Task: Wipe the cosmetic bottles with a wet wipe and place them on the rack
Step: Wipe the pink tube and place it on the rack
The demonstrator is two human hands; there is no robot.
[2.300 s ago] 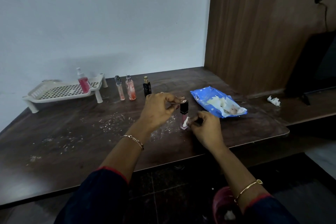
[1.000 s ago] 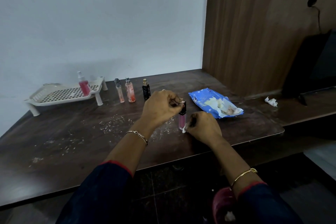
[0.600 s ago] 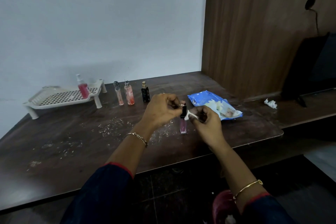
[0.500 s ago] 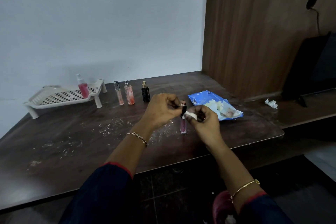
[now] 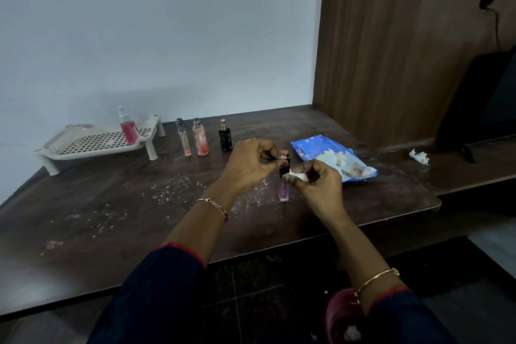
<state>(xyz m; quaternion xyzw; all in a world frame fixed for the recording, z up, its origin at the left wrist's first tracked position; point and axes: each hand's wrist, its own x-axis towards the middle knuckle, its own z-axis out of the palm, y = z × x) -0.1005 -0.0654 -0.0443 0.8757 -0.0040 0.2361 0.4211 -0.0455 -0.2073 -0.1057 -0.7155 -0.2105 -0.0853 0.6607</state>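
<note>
A small pink bottle (image 5: 283, 190) with a black cap stands upright on the dark table, mid-front. My left hand (image 5: 252, 163) pinches its cap from above. My right hand (image 5: 317, 184) presses a crumpled white wet wipe (image 5: 298, 175) against the cap's right side. At the back left a white perforated rack (image 5: 92, 142) carries one red spray bottle (image 5: 128, 128). Right of the rack stand a thin pink bottle (image 5: 183, 137), a peach bottle (image 5: 200, 137) and a black bottle (image 5: 225, 137) with a gold top.
A blue wet-wipe pack (image 5: 332, 158) lies open just behind my right hand. A crumpled used wipe (image 5: 418, 156) sits on the lower shelf at right, near a dark screen. White crumbs are scattered over the table's middle. A wooden panel rises at back right.
My right hand has lifted the wipe from the bottle's base up to its cap. My left hand has stayed on the cap and the bottle has stayed upright.
</note>
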